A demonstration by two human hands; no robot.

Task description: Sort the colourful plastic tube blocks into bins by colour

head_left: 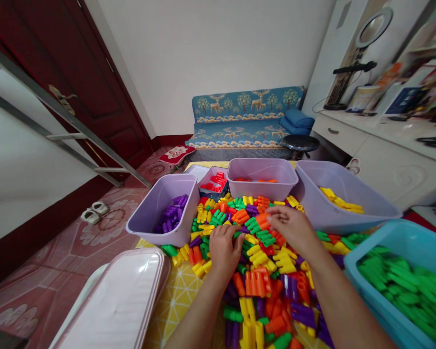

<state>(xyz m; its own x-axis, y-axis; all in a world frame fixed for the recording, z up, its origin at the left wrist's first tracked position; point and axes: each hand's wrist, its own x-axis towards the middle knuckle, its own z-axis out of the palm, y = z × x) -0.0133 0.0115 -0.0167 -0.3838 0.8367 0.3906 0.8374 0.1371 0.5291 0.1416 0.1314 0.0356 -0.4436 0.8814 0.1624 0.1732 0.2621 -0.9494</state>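
Observation:
A pile of plastic building blocks in yellow, green, orange, red and purple lies in front of me, many shaped like joined tubes. My left hand (225,248) rests over the pile's left middle, fingers bent down, thumb apart from them. Green and purple pieces show beside its thumb. Farther right, my right hand (289,226) reaches in from the side with its fingers loosely parted. Its fingertips are right at an orange block (263,221), which lies against a green block (253,225); a firm hold on it cannot be made out.
Lilac bins hold purple (138,227), orange (263,188) and yellow blocks (370,215). Red blocks fill a small box (223,170). A blue bin (359,259) contains green blocks. Pale lids (119,295) lie at left on the yellow cloth (181,291). Behind stand a stool (300,142) and sofa (236,131).

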